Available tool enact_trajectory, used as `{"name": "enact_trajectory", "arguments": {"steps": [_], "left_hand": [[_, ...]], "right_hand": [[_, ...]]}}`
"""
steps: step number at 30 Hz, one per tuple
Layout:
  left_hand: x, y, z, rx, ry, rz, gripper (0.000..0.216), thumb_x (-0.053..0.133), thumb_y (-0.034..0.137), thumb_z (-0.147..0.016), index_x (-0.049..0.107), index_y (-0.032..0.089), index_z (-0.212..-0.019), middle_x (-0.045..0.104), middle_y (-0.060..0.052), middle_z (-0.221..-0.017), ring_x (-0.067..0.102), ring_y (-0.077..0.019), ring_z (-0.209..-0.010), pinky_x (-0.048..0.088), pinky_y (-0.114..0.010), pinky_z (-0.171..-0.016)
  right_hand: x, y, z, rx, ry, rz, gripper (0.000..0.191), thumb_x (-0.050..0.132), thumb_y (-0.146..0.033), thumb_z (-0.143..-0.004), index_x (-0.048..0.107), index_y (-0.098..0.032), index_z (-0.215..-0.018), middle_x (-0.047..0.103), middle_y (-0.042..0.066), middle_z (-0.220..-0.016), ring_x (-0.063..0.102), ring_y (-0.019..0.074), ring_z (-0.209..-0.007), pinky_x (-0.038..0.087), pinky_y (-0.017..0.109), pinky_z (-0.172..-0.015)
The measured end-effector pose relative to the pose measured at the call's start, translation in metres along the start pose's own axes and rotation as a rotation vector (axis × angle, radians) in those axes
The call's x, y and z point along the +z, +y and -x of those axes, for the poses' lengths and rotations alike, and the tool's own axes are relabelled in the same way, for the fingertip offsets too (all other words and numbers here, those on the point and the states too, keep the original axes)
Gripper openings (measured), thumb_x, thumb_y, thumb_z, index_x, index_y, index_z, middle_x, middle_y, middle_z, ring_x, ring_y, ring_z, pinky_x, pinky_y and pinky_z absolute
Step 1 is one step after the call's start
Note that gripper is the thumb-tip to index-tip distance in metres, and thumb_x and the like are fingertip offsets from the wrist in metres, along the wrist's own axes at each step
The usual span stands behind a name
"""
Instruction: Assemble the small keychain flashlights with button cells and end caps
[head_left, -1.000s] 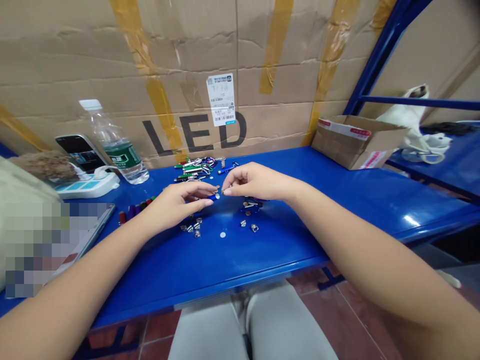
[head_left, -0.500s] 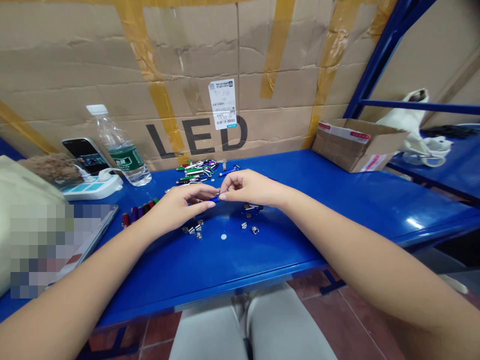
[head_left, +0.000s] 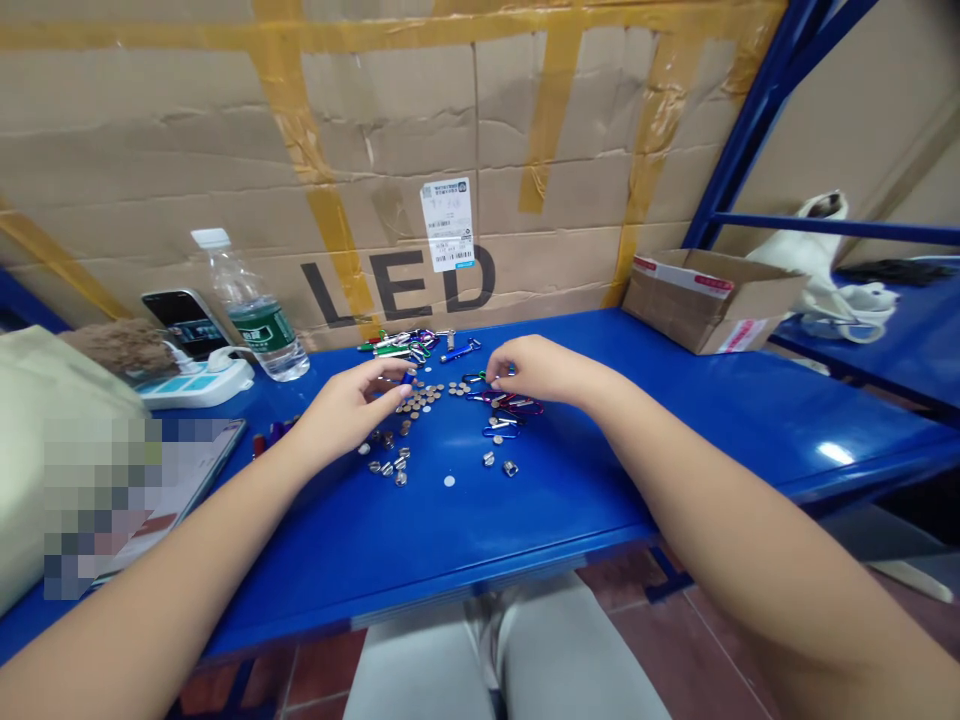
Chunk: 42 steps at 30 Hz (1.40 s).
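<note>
My left hand [head_left: 358, 402] pinches a small blue cylinder [head_left: 408, 378], like a flashlight body, between thumb and fingers. It hovers over a spread of small coin-like discs [head_left: 424, 398], probably button cells. My right hand [head_left: 531, 366] is away to the right, its fingers curled together above a group of coloured carabiner clips [head_left: 517, 404]; whether it grips one is hidden. A blue clip [head_left: 501, 431] lies just below these. Nearer me are several small silver metal caps [head_left: 388, 467] and two silver pieces [head_left: 510, 467].
Behind the hands lies a pile of finished-looking keychain lights [head_left: 405, 346], with a blue one [head_left: 460, 351] beside it. A water bottle [head_left: 262, 320], phone [head_left: 180, 325] and power strip [head_left: 199, 385] stand at left. An open cardboard box [head_left: 709, 300] sits at right.
My hands were together at the blue cylinder and are now apart. The right hand has moved right to the clips; the left keeps the cylinder. The discs are uncovered.
</note>
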<state>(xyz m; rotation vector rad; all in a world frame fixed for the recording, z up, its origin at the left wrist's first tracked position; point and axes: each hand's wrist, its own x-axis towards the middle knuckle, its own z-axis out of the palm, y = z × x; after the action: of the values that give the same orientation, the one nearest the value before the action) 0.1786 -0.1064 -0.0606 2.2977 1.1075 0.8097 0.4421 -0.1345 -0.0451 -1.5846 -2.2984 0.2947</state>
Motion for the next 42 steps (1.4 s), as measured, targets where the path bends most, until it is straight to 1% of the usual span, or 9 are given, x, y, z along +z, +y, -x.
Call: {"name": "enact_trajectory", "arguments": {"steps": [3, 9, 14, 18, 23, 29, 31, 36, 42], "left_hand": [[-0.004, -0.003, -0.001, -0.013, 0.050, 0.009, 0.044, 0.056, 0.047, -0.081, 0.058, 0.019, -0.116, 0.068, -0.008, -0.102, 0.064, -0.0205, -0.087, 0.051, -0.037, -0.082], [-0.013, -0.001, -0.002, -0.032, 0.147, -0.026, 0.043, 0.056, 0.044, -0.080, 0.058, 0.017, -0.114, 0.068, -0.008, -0.103, 0.063, -0.0197, -0.084, 0.051, -0.036, -0.078], [-0.011, -0.002, -0.002, -0.011, 0.126, -0.021, 0.042, 0.056, 0.043, -0.080, 0.059, 0.018, -0.113, 0.068, -0.008, -0.101, 0.063, -0.0192, -0.083, 0.051, -0.036, -0.078], [-0.010, -0.004, -0.002, 0.006, 0.101, -0.022, 0.041, 0.056, 0.042, -0.080, 0.059, 0.018, -0.112, 0.069, -0.007, -0.099, 0.064, -0.0194, -0.083, 0.051, -0.036, -0.079], [-0.009, -0.004, -0.002, 0.043, 0.039, -0.020, 0.041, 0.056, 0.043, -0.080, 0.060, 0.017, -0.111, 0.068, -0.007, -0.105, 0.063, -0.0212, -0.092, 0.050, -0.036, -0.083], [-0.006, -0.003, 0.000, 0.040, -0.103, -0.023, 0.042, 0.056, 0.046, -0.080, 0.062, 0.021, -0.113, 0.066, -0.006, -0.111, 0.062, -0.0223, -0.096, 0.051, -0.038, -0.086], [-0.005, -0.003, 0.001, 0.042, -0.154, -0.017, 0.042, 0.056, 0.047, -0.080, 0.063, 0.022, -0.114, 0.066, -0.006, -0.112, 0.063, -0.0219, -0.095, 0.052, -0.037, -0.084], [-0.002, 0.001, 0.003, 0.053, -0.204, 0.013, 0.044, 0.056, 0.049, -0.080, 0.064, 0.023, -0.115, 0.068, -0.005, -0.109, 0.063, -0.0213, -0.092, 0.052, -0.036, -0.081], [0.001, 0.004, 0.005, 0.044, -0.206, 0.007, 0.044, 0.055, 0.050, -0.080, 0.065, 0.022, -0.113, 0.069, -0.005, -0.106, 0.063, -0.0208, -0.085, 0.052, -0.035, -0.078]], "right_hand": [[0.005, -0.008, 0.000, -0.036, -0.069, -0.015, 0.015, 0.058, -0.013, -0.076, 0.070, -0.018, -0.083, 0.067, 0.003, -0.083, 0.057, 0.0135, -0.071, 0.040, 0.025, -0.063], [0.030, -0.049, 0.002, -0.338, -0.006, -0.049, 0.015, 0.060, -0.018, -0.081, 0.069, -0.017, -0.093, 0.065, 0.006, -0.092, 0.057, 0.0154, -0.081, 0.041, 0.027, -0.074], [0.052, -0.077, 0.000, -0.514, 0.021, -0.005, 0.019, 0.059, -0.017, -0.084, 0.068, -0.019, -0.100, 0.064, 0.008, -0.101, 0.057, 0.0192, -0.093, 0.040, 0.032, -0.083], [0.060, -0.082, -0.004, -0.503, -0.015, 0.059, 0.018, 0.057, -0.010, -0.082, 0.070, -0.018, -0.093, 0.065, 0.009, -0.096, 0.058, 0.0199, -0.092, 0.041, 0.032, -0.082], [0.053, -0.069, -0.007, -0.431, -0.002, -0.063, 0.017, 0.060, -0.006, -0.078, 0.070, -0.017, -0.086, 0.068, 0.006, -0.093, 0.060, 0.0166, -0.088, 0.042, 0.028, -0.081], [0.027, -0.049, -0.004, -0.112, 0.231, -0.340, 0.012, 0.060, -0.015, -0.080, 0.070, -0.018, -0.086, 0.069, 0.003, -0.086, 0.061, 0.0136, -0.079, 0.045, 0.026, -0.074], [0.024, -0.045, -0.004, -0.052, 0.252, -0.421, 0.011, 0.061, -0.019, -0.079, 0.070, -0.017, -0.086, 0.069, 0.003, -0.085, 0.061, 0.0132, -0.076, 0.046, 0.026, -0.070], [0.027, -0.046, -0.004, -0.049, 0.199, -0.495, 0.009, 0.064, -0.020, -0.076, 0.070, -0.017, -0.082, 0.068, 0.002, -0.079, 0.060, 0.0124, -0.072, 0.046, 0.025, -0.068], [0.030, -0.046, -0.003, -0.104, 0.166, -0.399, 0.011, 0.062, -0.021, -0.078, 0.070, -0.017, -0.085, 0.068, 0.002, -0.078, 0.059, 0.0119, -0.071, 0.044, 0.025, -0.067]]}}
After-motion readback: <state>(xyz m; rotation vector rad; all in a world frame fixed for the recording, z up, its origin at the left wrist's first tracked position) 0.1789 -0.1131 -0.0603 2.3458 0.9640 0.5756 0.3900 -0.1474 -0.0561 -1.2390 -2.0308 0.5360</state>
